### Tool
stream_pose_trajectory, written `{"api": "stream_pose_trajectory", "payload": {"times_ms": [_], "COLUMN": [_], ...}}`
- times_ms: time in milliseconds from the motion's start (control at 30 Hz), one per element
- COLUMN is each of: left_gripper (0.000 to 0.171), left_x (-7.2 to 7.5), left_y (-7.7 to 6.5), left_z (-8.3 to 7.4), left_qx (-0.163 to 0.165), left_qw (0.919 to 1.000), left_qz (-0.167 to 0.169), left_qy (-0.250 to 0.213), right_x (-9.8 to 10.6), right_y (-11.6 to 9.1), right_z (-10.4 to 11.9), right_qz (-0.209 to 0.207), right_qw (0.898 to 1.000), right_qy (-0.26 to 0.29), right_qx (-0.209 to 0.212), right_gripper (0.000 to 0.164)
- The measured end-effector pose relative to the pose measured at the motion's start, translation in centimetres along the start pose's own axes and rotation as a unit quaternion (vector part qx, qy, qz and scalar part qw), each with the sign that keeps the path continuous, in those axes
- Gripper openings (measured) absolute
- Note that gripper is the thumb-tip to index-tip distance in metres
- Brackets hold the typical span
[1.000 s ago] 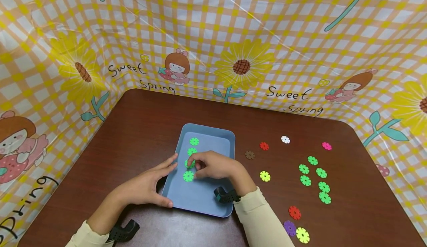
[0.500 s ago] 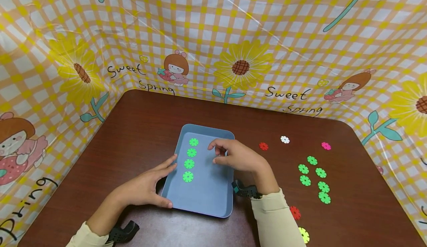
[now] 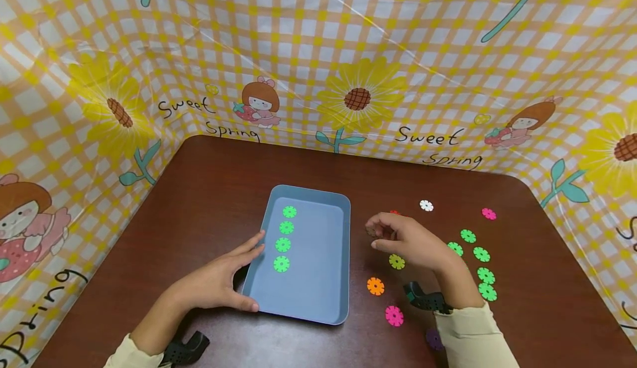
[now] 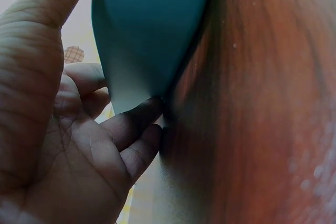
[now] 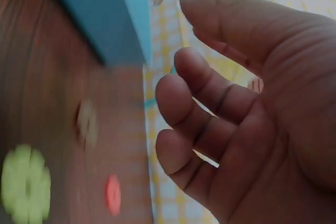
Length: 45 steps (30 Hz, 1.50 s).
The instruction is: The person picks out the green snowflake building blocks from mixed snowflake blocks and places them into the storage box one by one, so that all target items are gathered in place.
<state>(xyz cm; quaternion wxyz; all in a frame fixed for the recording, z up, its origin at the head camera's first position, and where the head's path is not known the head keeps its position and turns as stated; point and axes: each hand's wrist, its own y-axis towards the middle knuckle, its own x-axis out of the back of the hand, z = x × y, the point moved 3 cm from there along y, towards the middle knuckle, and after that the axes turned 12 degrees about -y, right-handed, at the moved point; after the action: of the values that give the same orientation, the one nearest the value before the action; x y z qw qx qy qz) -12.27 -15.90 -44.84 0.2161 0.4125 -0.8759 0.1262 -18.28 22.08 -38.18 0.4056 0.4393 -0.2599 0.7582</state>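
- Head: I have the left hand (image 3: pixel 216 282) spread, touching the blue tray (image 3: pixel 318 263), where four green discs (image 3: pixel 283 245) lie in a column; the right hand (image 3: pixel 413 241) hovers beside it, grasping nothing.
- Left wrist: I see fingers (image 4: pixel 143 151) against the tray's outer wall.
- Right wrist: blurred yellow disc (image 5: pixel 25 182), brown disc (image 5: pixel 87 124), red disc (image 5: pixel 113 194).

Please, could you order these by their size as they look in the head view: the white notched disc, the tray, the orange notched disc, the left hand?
1. Blue-grey tray
2. Left hand
3. Orange notched disc
4. White notched disc; it lies farther from the camera, so the discs' real sizes may be alike.
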Motion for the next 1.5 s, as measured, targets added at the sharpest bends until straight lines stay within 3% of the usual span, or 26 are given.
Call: {"api": "stream_pose_trajectory", "payload": {"times_ms": [367, 733, 1033, 1500], "left_gripper": [0.114, 0.112, 0.112, 0.113], "left_x": [-0.1, -0.1, -0.4, -0.1], "left_y": [-0.1, -0.2, -0.1, 0.0], "left_z": [0.0, -0.1, 0.1, 0.0], "left_qx": [-0.004, -0.007, -0.010, -0.001], "left_qw": [1.0000, 1.0000, 0.9999, 1.0000], "left_qz": [-0.005, -0.007, -0.006, -0.003], "left_qy": [0.000, 0.002, 0.001, -0.004], "right_x": [2.0, 2.2, 1.5, 0.6], "right_y": [-6.5, -11.6, -13.3, -12.7], "right_z": [-5.6, -10.6, -12.7, -13.4], "right_qz": [-0.082, -0.090, -0.088, -0.072], "right_qw": [0.993, 0.980, 0.973, 0.969], "right_qy": [-0.054, -0.105, -0.122, -0.155], "right_qx": [-0.062, -0.144, -0.177, -0.180], "right_gripper": [0.030, 0.037, 0.037, 0.034]}}
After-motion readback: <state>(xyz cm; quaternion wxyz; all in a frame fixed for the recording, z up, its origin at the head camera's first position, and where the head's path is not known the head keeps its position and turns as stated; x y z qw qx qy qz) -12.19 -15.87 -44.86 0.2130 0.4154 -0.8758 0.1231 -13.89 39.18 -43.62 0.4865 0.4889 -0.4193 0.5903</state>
